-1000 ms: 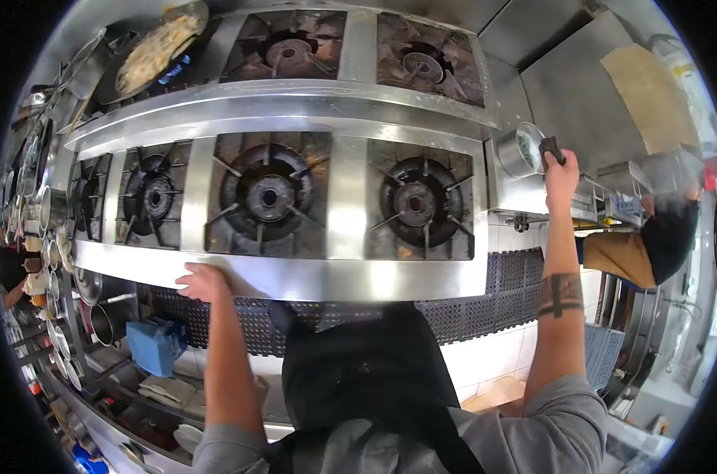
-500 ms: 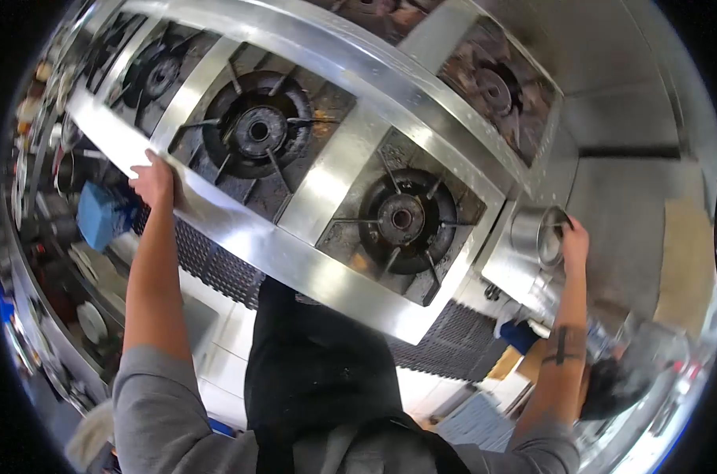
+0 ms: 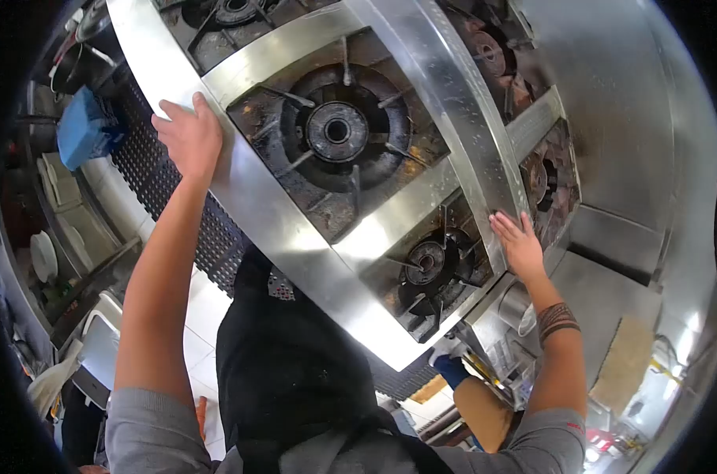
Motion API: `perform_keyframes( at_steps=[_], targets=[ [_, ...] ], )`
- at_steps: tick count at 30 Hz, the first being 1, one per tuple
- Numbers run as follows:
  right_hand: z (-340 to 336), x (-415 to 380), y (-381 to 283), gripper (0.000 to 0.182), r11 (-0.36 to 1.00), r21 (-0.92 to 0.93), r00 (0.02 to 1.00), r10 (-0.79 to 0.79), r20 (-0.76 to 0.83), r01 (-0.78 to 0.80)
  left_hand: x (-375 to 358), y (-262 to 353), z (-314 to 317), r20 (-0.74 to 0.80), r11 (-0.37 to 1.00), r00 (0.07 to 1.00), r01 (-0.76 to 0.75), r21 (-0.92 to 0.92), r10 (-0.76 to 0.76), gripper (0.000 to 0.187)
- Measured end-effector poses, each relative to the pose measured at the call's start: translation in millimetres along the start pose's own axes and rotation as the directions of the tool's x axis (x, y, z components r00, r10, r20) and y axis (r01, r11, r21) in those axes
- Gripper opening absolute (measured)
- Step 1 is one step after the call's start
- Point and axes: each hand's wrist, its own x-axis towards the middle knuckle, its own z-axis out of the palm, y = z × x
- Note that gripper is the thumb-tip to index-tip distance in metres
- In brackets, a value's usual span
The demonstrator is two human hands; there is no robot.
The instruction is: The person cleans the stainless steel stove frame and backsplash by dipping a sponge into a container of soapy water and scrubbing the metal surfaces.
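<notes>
A steel gas stove (image 3: 256, 201) with black burners spreads before me. My left hand (image 3: 189, 138) grips its front edge, thumb on the top face and fingers over the rim. My right hand (image 3: 518, 245) is open and holds nothing; its fingers lie flat on the raised steel ledge (image 3: 453, 126) behind the front burners. A large burner (image 3: 336, 132) sits between my hands, and a smaller burner (image 3: 426, 265) is closer to my right hand. Just below the right hand, a steel pot (image 3: 518, 308) stands on the side surface, apart from it.
A person's bent leg (image 3: 481, 411) shows low beside the stove's right end. Black perforated matting (image 3: 169, 193) covers part of the white tiled floor (image 3: 200, 336). A blue container (image 3: 86, 130) is at the left, near plates and shelves. A steel wall (image 3: 619, 134) rises behind.
My right hand has let go of the pot and moved up and left onto the stove ledge. My left hand stays at the front edge. The view has turned, and the burners look nearer.
</notes>
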Motion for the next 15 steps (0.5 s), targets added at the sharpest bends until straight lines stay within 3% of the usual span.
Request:
perform_keyframes(
  at_steps=[3, 4, 5, 6, 7, 9, 12, 14, 15],
  targets=[
    [-78, 104, 44, 0.065, 0.997, 0.064, 0.994, -0.045, -0.103, 0.052, 6, -4, 1, -0.053, 0.998, 0.997, -0.062, -0.022, 0.061, 0.080],
    [-94, 158, 60, 0.067, 0.993, -0.089, 0.978, -0.093, -0.186, 0.077, 6, -3, -3, -0.039, 0.996, 0.996, -0.079, -0.030, 0.078, 0.080],
    [-135, 213, 70, 0.069, 0.997, 0.008, 0.960, -0.070, -0.271, 0.075, 6, -3, -4, -0.025, 0.994, 0.995, -0.100, -0.039, 0.099, 0.081],
    [-175, 268, 76, 0.069, 0.992, -0.126, 0.965, -0.033, -0.259, 0.000, 7, -4, -2, -0.030, 0.994, 0.994, -0.102, -0.033, 0.101, 0.081],
    [-189, 322, 89, 0.063, 0.987, -0.157, 0.914, -0.034, -0.405, -0.033, 9, -5, 0, -0.020, 0.995, 0.995, -0.095, -0.032, 0.094, 0.081],
    [-225, 405, 112, 0.062, 0.975, -0.217, 0.860, -0.076, -0.505, -0.041, 9, -7, 0, -0.026, 0.993, 0.994, -0.111, -0.040, 0.110, 0.082],
    [-262, 416, 100, 0.067, 0.963, -0.231, 0.893, 0.021, -0.450, -0.139, 9, -6, -6, -0.002, 0.989, 0.992, -0.127, -0.072, 0.127, 0.084],
    [-213, 360, 98, 0.061, 0.985, -0.169, 0.895, -0.049, -0.444, -0.030, 11, -11, -4, -0.007, 0.987, 0.991, -0.136, -0.083, 0.136, 0.085],
    [-187, 313, 90, 0.062, 0.986, -0.161, 0.928, -0.088, -0.363, 0.030, 10, -12, -3, -0.019, 0.983, 0.988, -0.155, -0.094, 0.154, 0.086]
  ],
)
